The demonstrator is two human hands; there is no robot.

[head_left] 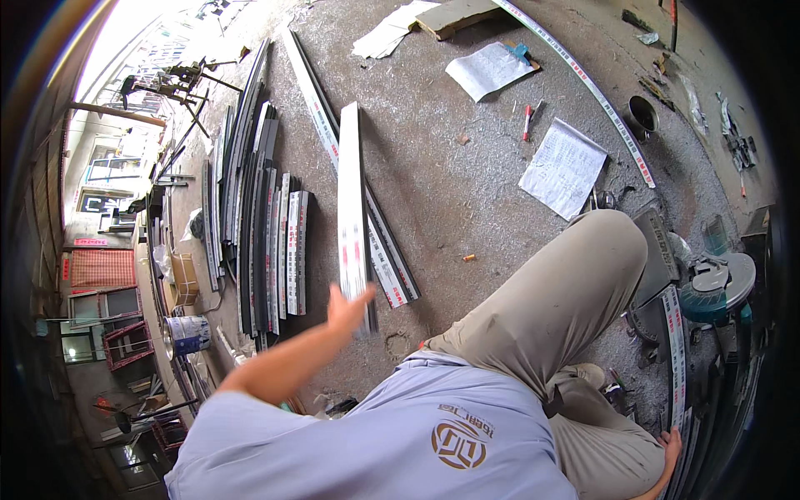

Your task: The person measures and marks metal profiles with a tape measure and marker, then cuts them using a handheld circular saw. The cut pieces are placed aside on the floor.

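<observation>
My left hand (348, 312) reaches forward at the near end of a long white-faced metal profile (352, 192), with the thumb on one side and a finger on the other. The print on this profile is smeared by motion. It lies across another long profile (390, 267) with a printed film strip, on the floor. At the lower right, my right hand (669, 446) has its fingers against the edge of a profile (676, 367) with printed film, which runs to a cutting saw (718, 283). Part of that hand is hidden by the frame's edge.
Stacked dark profiles (258, 225) lie at the left, near a paint bucket (185, 335). Written paper sheets (565, 167), a red marker (527, 123) and a metal cup (642, 115) are on the floor. A long profile (575, 67) curves along the far right.
</observation>
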